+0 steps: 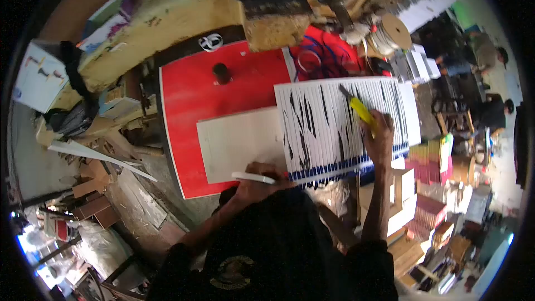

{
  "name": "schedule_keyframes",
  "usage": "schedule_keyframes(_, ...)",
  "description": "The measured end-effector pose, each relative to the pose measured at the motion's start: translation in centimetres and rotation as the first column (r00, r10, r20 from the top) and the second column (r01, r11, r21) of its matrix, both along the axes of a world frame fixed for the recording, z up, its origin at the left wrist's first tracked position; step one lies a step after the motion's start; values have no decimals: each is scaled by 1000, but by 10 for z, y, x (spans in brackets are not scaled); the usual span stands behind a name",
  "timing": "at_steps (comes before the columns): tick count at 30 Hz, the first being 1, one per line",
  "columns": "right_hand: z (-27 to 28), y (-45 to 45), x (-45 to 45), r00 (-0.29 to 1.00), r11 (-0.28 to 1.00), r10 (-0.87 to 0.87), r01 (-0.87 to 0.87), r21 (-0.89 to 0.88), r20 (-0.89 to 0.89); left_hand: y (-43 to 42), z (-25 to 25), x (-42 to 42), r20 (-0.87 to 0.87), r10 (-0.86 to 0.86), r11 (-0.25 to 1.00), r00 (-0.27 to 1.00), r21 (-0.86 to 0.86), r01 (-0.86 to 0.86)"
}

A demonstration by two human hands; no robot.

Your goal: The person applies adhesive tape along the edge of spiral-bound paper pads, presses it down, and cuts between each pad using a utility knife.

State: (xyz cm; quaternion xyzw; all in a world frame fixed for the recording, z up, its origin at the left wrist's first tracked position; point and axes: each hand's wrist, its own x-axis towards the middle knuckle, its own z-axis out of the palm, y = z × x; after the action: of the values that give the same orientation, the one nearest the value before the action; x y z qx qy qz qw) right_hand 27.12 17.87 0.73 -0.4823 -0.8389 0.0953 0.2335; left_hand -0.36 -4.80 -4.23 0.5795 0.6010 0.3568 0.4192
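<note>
My right hand (380, 131) is closed round a yellow cutter knife (362, 110), its dark tip over a sheet of white strips (329, 117) with black gaps between them. Blue pieces (340, 166) line the sheet's near edge. Near that edge, further left, my left hand (259, 185) is closed on a flat white piece (252, 178). A plain pale board (239, 139) lies beside the strips on a red surface (186, 100).
A dark cylinder (222, 73) stands on the red surface. Behind lie blue cords (320, 58), a spool (392, 32) and a worn block (276, 30). Boxes (429, 214) are stacked at the right. Two people (493, 112) are further off at the right.
</note>
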Motion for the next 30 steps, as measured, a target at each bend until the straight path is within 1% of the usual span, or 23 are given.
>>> schedule_keyframes(1,9,-10,-6,995,993,44,-53,107,88,0,-1,0,120,19,1000,993,-3,-18)
schedule_keyframes(2,29,-31,-25,998,998,-51,50,-26,-44,-2,3,-1,209,36,998,977,-64,-22)
schedule_keyframes(3,34,-43,-29,995,999,34,-34,6,-93,-2,4,-1,292,62,992,954,-123,-27)
schedule_keyframes(4,61,-65,-42,991,934,-124,99,-343,-52,-5,0,0,504,56,998,862,-40,-41)
schedule_keyframes(5,85,-92,-52,964,736,-265,224,-639,33,-6,4,-4,516,42,998,856,-55,-16)
schedule_keyframes(6,80,-115,-49,989,822,-92,141,-551,116,-4,16,-11,407,27,997,913,-71,2)
schedule_keyframes(7,74,-139,-47,973,881,79,32,-471,215,-5,22,-15,292,9,996,956,-88,17)
schedule_keyframes(8,83,-162,-56,991,856,100,-40,-516,90,-7,22,-14,280,37,996,959,-92,-12)
schedule_keyframes(9,92,-182,-65,993,829,112,-115,-548,-39,-10,20,-15,290,22,995,957,-102,8)
schedule_keyframes(10,94,-197,-67,995,826,94,-95,-556,-30,-12,17,-17,264,13,993,965,-113,17)
schedule_keyframes(12,98,-218,-71,971,759,128,34,-650,200,-14,11,-20,210,-4,992,978,-126,31)
schedule_keyframes(13,102,-222,-76,971,756,115,50,-652,208,-14,10,-19,218,-17,991,976,-129,46)
schedule_keyframes(15,114,-227,-88,938,658,64,216,-721,340,-14,9,-19,223,-21,999,975,36,13)
schedule_keyframes(16,117,-230,-91,938,658,53,225,-719,342,-13,10,-19,224,-32,999,974,38,24)
schedule_keyframes(18,119,-235,-97,903,719,28,280,-636,429,-12,12,-21,257,-26,998,966,61,11)
schedule_keyframes(19,119,-237,-98,903,717,22,285,-636,429,-12,14,-22,257,-32,998,966,60,17)
schedule_keyframes(21,118,-239,-99,907,737,5,282,-615,421,-10,20,-23,187,-54,993,981,115,33)
schedule_keyframes(24,118,-241,-102,893,728,4,305,-614,449,-8,18,-22,223,-62,985,973,169,24)
schedule_keyframes(28,115,-245,-98,877,746,31,300,-595,480,-10,30,-34,185,-86,970,979,240,39)
schedule_keyframes(30,128,-248,-94,926,721,47,229,-654,375,-12,40,-53,309,81,994,948,43,-99)
